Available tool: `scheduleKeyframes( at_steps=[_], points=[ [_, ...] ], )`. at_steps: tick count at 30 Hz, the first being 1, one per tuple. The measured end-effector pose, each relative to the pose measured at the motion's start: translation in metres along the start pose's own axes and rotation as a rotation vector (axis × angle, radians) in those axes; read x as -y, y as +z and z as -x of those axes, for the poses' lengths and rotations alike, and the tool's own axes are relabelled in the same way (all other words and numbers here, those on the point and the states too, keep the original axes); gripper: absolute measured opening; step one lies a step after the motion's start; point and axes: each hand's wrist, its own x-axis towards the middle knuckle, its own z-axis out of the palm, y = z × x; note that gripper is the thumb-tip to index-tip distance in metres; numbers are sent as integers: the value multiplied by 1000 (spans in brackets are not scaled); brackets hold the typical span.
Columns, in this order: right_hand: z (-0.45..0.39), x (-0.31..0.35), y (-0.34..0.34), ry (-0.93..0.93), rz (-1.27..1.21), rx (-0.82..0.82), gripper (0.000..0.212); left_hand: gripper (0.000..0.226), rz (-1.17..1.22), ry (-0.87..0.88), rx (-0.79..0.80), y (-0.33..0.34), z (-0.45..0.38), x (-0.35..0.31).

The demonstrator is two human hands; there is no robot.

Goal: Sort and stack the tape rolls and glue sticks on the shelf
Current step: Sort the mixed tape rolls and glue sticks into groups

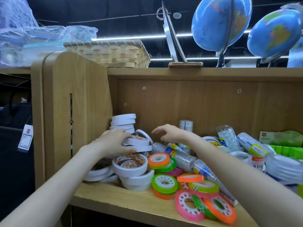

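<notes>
A: Two globes (221, 23) and a wicker basket (111, 53) up top, wooden shelf (114, 199) heaped with tape rolls (165, 182)?

B: Yep. My left hand (113, 141) grips the white stack (137, 143) by the side wall; right hand (170, 133) hovers, fingers loose, empty.

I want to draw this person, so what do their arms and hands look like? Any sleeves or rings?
Both arms are bare as far as the picture shows, with no sleeves in view. The left hand and right hand wear no gloves, and I see no rings, watch or bracelets on them.

no legible text: blurred print on tape roll (130, 161) and hanging tag (26, 139)
</notes>
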Motion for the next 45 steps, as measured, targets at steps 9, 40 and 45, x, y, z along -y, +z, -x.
scheduleKeyframes(
  at_steps=[9,40,45],
  points=[
    [35,-6,-16,100,207,213,42,70,470,202,-68,-8,31,-29],
    [112,-29,-65,282,213,-67,41,53,198,256,-27,15,20,-69],
    [110,-30,-63,269,249,-35,41,36,104,233,-4,18,14,-71]
  ],
)
